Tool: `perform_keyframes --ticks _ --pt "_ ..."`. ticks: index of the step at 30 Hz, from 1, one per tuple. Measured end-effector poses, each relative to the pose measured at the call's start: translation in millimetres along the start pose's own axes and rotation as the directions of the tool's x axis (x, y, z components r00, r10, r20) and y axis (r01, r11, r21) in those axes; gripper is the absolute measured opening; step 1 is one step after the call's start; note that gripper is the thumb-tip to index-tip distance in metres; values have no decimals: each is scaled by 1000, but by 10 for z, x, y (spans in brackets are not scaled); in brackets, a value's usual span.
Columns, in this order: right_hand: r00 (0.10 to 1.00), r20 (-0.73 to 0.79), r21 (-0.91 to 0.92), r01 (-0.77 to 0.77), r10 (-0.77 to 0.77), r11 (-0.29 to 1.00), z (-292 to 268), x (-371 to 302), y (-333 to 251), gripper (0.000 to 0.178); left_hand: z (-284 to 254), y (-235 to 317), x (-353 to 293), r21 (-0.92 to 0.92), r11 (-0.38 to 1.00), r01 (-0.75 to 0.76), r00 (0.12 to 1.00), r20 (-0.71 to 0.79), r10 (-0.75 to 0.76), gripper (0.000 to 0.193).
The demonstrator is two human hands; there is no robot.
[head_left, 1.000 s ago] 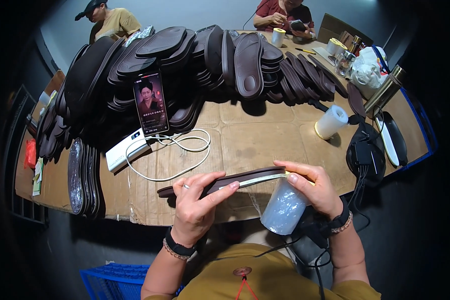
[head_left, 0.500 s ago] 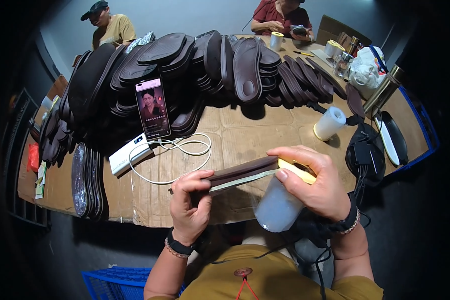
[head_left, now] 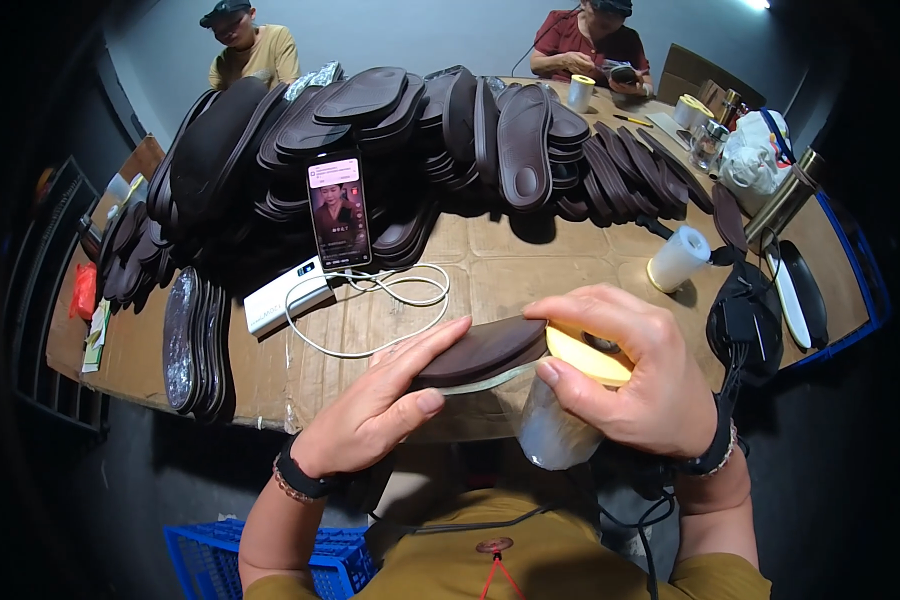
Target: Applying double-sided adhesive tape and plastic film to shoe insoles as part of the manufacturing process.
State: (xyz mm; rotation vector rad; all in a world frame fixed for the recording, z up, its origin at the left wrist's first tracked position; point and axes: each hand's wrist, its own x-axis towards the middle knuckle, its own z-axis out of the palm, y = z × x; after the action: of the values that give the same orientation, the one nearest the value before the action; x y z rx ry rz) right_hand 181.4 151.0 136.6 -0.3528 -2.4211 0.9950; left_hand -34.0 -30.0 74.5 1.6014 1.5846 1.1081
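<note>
At the bottom centre of the frame, below the hands, is an olive shirt with a round emblem and red cord; a blue crate sits at lower left. The left hand holds the left part of a brown sole, fingers laid over it and thumb at its near edge. The right hand is closed around the yellow-ended top of a roll of clear film, its fingertips meeting the sole's right end. The sole lies at the centre, between both hands; a pale band lines its lower edge toward the roll. Whether it is one sole or two is hard to tell.

Left of centre, a white power bank bears small printed lettering along its side; its white cable loops just behind the left hand. Behind it a phone stands upright, its screen showing a pale text banner above a figure and a short caption. At left is a smaller stack of soles; at right, a second roll on the cardboard-covered table. A long pile of soles blocks much of the table's far side. Two co-workers sit at upper left and upper right.
</note>
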Motion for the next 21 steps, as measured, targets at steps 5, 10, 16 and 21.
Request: perform_keyframes --ticks 5,10,16,21 --pt "996 -8 -80 91 -92 993 45 48 -94 39 -62 131 56 -102 994 50 997 57 -45 85" --pt "988 39 -170 154 -149 973 34 43 -188 41 -61 174 128 -78 997 0 996 90 7 91" --pt "973 45 -179 230 -226 956 63 58 -251 40 5 250 247 -135 990 -28 996 75 38 100" --pt "960 46 -122 280 -276 952 54 84 -234 52 96 175 350 -127 946 -298 949 -150 278 81"
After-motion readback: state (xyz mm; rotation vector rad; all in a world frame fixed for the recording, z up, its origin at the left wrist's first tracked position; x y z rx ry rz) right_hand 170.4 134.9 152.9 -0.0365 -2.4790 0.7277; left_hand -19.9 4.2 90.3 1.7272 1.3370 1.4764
